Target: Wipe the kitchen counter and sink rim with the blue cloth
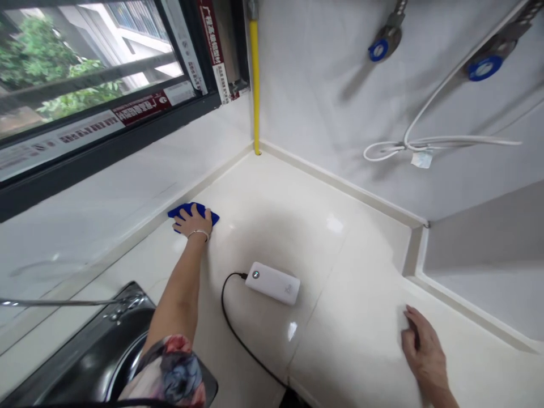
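My left hand [192, 221] presses a blue cloth [212, 217] flat on the white countertop [361, 266], close to the raised strip below the window. Its fingers are spread over the cloth, and blue shows between and around them. Over at the right, my right hand [425, 348] rests low at the countertop with its fingers loosely bent and a gap between thumb and forefinger. Nothing shows in that hand; part of its palm side is hidden. Between the hands lies a white power bank [272, 283] with a lit round display and a black cable [236, 334] plugged in.
At lower left is a metal sink [91, 362] with a faucet [127, 303]. A yellow pipe [255, 85] enters the countertop at the back corner. Blue-handled valves [379, 50] and a bundled white cable [408, 146] hang on the wall. A dark-framed window [106, 127] stands upper left.
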A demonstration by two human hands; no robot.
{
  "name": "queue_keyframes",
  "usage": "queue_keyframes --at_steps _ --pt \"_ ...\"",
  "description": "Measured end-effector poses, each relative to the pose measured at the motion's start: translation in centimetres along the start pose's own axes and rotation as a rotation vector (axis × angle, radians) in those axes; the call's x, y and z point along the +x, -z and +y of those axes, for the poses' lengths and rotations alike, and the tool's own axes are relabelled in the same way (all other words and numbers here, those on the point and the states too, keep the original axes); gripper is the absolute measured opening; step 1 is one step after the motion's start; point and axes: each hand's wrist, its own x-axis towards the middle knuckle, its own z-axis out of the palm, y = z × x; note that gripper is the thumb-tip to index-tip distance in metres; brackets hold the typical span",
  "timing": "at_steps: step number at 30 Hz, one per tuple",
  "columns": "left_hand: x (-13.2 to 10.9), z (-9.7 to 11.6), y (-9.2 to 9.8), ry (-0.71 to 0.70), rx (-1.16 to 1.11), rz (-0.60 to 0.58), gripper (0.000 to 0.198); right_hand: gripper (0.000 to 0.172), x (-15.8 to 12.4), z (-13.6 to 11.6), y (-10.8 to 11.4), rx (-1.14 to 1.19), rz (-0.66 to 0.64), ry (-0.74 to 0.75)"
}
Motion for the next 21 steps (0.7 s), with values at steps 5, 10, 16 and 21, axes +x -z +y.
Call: queue_keyframes --at_steps 5,10,16,21 --pt "0.7 3.6 -1.2 -0.165 -0.024 -0.016 0.070 0.039 -0.1 0.3 -0.3 0.005 -0.002 0.013" --pt "1.1 6.3 -2.2 -0.333 -0.049 -0.044 0.067 0.040 -0.3 0.8 -0.5 -0.011 -0.006 0.014" --pt "-0.9 11.4 -3.8 -0.528 -0.109 -0.102 0.066 0.042 -0.4 0.9 -0.5 -0.051 -0.030 -0.025" --pt "-5.0 16.4 -5.7 -0.754 -0.176 -0.139 0.062 0.044 -0.4 1.0 -0.5 -0.058 -0.035 -0.019"
